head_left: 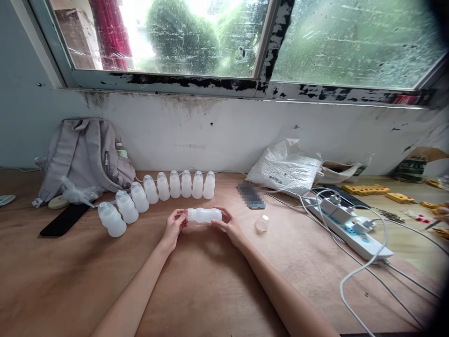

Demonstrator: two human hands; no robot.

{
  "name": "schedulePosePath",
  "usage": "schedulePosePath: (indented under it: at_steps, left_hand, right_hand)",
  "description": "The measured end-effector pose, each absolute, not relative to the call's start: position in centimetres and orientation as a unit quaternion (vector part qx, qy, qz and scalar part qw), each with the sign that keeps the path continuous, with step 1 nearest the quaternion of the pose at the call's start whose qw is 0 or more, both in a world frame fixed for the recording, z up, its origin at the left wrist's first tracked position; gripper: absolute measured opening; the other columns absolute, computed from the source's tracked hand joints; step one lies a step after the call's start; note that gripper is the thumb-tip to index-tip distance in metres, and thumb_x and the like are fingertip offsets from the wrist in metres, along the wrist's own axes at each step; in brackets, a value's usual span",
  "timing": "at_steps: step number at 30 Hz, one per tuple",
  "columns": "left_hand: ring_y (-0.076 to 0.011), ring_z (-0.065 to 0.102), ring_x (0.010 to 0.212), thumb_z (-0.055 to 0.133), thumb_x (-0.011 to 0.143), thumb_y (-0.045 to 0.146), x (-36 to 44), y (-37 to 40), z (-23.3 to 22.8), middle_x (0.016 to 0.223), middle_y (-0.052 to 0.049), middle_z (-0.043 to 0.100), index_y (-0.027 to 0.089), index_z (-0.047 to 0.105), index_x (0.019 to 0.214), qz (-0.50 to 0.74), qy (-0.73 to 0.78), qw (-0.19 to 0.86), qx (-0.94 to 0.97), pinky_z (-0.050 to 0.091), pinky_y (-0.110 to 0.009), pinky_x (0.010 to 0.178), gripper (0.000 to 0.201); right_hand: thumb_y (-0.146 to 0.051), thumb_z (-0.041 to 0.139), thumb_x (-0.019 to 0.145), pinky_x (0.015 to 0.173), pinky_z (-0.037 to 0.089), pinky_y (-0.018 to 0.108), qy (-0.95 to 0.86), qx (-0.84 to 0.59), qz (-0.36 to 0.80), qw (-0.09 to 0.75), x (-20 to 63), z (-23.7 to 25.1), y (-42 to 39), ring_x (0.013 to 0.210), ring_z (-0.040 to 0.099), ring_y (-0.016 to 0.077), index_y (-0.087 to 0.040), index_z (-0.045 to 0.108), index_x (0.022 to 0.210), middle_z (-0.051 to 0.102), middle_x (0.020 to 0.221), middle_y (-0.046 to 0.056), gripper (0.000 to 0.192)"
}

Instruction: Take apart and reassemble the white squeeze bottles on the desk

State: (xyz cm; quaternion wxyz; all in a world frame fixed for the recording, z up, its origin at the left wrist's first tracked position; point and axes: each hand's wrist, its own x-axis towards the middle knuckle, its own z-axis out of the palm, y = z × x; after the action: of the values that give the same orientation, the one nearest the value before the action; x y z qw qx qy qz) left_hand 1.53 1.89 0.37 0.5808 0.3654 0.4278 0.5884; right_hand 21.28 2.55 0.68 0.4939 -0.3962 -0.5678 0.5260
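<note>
Both hands are gripping one bottle (204,215) sideways: left hand (174,226) pinching its neck, right hand (228,224) clasping its base; cap (261,223) lying off, nine capped bottles (168,186) standing finished.

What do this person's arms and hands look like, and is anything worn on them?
Both forearms are bare, with no sleeves in view. The left hand and right hand wear no gloves, and no watch, bracelet or ring shows. The arms are slim, and the fingers are bare too.

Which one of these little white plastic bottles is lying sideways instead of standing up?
The bottle held between the left hand and right hand. It lies horizontal above the table, while the row of bottles behind it stands upright.
</note>
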Motion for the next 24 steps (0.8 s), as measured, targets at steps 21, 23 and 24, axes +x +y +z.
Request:
schedulePosePath:
  at_steps: [21,23,24]
  left_hand:
    - [-0.0121,0.054,0.076,0.067,0.059,0.026,1.28,2.06,0.86,0.082,-0.003,0.059,0.017,0.062,0.084,0.598,0.369,0.605,0.375,0.041,-0.021,0.066,0.027]
    - [-0.0139,0.055,0.082,0.066,0.060,0.026,1.18,2.22,0.76,0.091,-0.005,0.060,0.018,0.063,0.087,0.601,0.372,0.609,0.359,0.041,-0.022,0.068,0.029]
    - [-0.0140,0.055,0.082,0.065,0.061,0.029,1.14,2.29,0.63,0.093,-0.005,0.060,0.018,0.063,0.089,0.604,0.384,0.604,0.350,0.041,-0.022,0.068,0.030]
  right_hand:
    - [-0.046,0.057,0.070,0.043,0.048,0.023,-0.546,-0.472,0.519,0.458,20.94,0.80,2.44,0.046,0.057,0.0112,-0.014,0.055,0.087,0.059,0.069,0.002,0.036]
    - [-0.047,0.059,0.069,0.044,0.048,0.023,-0.542,-0.465,0.524,0.465,20.93,0.84,2.46,0.048,0.058,0.0113,-0.015,0.055,0.088,0.060,0.073,0.004,0.037]
    - [-0.046,0.060,0.068,0.045,0.049,0.023,-0.542,-0.459,0.526,0.469,20.91,0.88,2.42,0.050,0.058,0.0116,-0.015,0.055,0.089,0.061,0.075,0.004,0.038]
